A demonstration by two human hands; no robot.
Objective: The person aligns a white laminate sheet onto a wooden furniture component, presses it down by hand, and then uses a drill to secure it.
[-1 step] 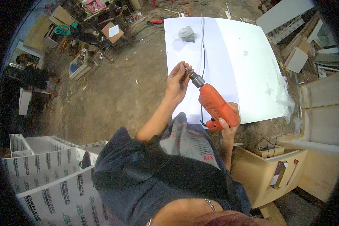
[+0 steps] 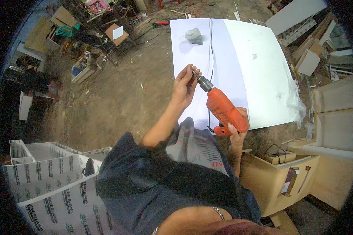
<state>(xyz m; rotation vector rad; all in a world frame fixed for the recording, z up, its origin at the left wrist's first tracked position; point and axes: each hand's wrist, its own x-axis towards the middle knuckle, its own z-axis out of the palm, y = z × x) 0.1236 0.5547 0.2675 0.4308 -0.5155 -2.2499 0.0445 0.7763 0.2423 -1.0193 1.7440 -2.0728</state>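
Observation:
An orange corded power drill (image 2: 225, 109) is tilted with its chuck pointing up and to the left. Around its handle, at the lower right end, my right hand (image 2: 239, 127) is closed. A thin bit (image 2: 195, 73) sticks out of the metal chuck (image 2: 204, 84). The fingertips of my left hand (image 2: 185, 81) are pinched at the far end of this bit; they partly cover it, and anything small between them is hidden. Below the drill lies a large white panel (image 2: 231, 70), with the black power cord (image 2: 212, 51) running across it.
A crumpled clear plastic bag (image 2: 193, 36) rests on the panel's far part. White printed-film panels (image 2: 47, 176) stand at my left, and a cream cabinet piece (image 2: 278, 176) at my right. Board offcuts (image 2: 308, 62) are piled far right. A person (image 2: 37, 82) sits far left.

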